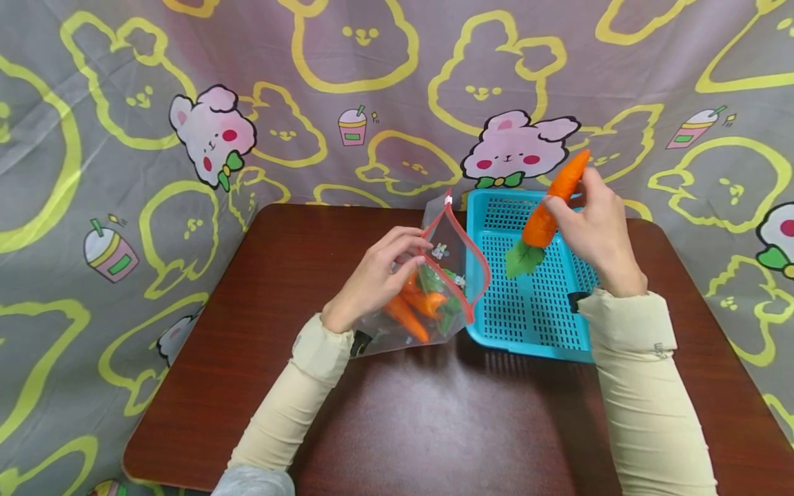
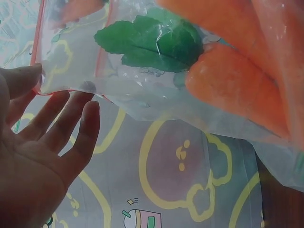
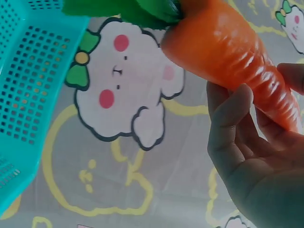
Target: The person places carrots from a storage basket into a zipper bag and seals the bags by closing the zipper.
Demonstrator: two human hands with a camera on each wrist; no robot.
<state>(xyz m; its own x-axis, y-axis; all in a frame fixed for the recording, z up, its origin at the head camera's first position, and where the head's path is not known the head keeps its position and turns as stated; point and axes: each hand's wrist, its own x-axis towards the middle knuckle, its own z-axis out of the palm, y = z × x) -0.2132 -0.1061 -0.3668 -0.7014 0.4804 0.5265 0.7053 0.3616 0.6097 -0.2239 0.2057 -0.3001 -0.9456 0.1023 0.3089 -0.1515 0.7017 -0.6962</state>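
My right hand [image 1: 600, 227] grips an orange carrot [image 1: 563, 193] around its narrow half, above the basket. The carrot's tip points up, and its green leaf [image 1: 524, 259] hangs at the lower end. A clear zip bag [image 1: 481, 270] with a red-edged mouth lies to the left, its mouth spread apart toward the basket. With thumb and fingers, my left hand [image 1: 386, 267] pinches the bag's rim, seen close up in the left wrist view. Inside the bag are several carrots [image 1: 406, 320] with green leaves [image 2: 152, 45], partly hidden by my left hand.
A blue perforated basket [image 1: 533, 350] stands right beside the bag on a dark brown wooden table [image 1: 422, 427]. Behind the table hangs a grey curtain [image 1: 384, 62] with cartoon animals. Cream sleeves [image 1: 645, 386] cover both forearms.
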